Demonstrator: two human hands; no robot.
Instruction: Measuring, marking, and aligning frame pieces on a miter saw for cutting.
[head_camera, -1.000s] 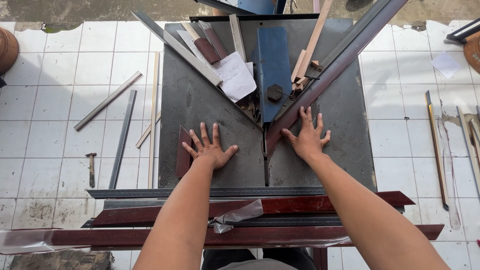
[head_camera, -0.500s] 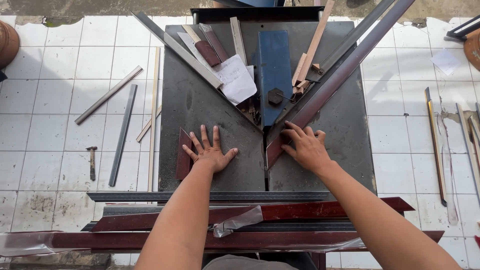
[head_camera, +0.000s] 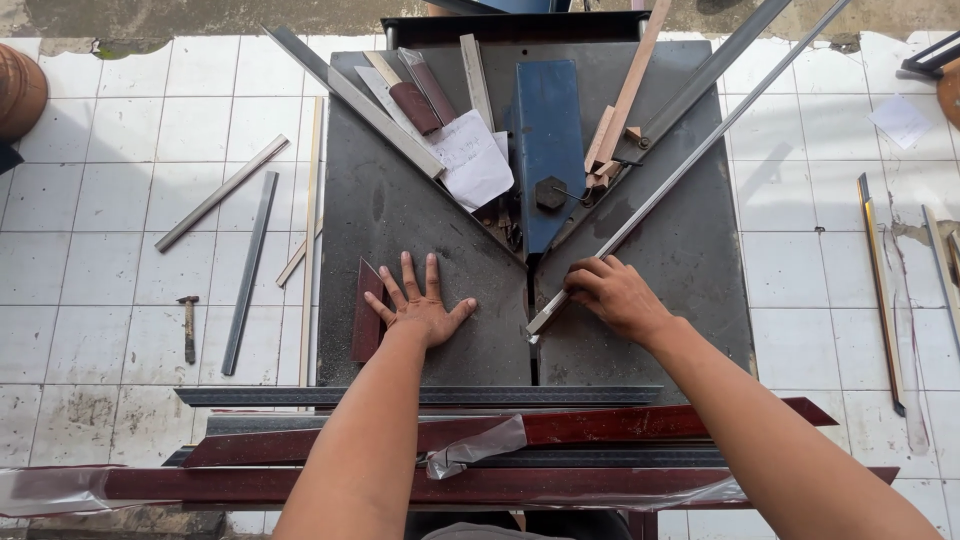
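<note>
Two hands on the saw table (head_camera: 400, 215): left hand (head_camera: 420, 310) flat, fingers spread; right hand (head_camera: 610, 297) grasps the profile (head_camera: 690, 160); best kept flush against the angled fence beyond it.

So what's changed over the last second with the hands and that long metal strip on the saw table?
The right hand, earlier flat with fingers spread, has curled and gripped the long silver metal strip near its lower end by the slot. The left hand stays flat on the dark grey steel table, beside the short dark red profile piece.
</note>
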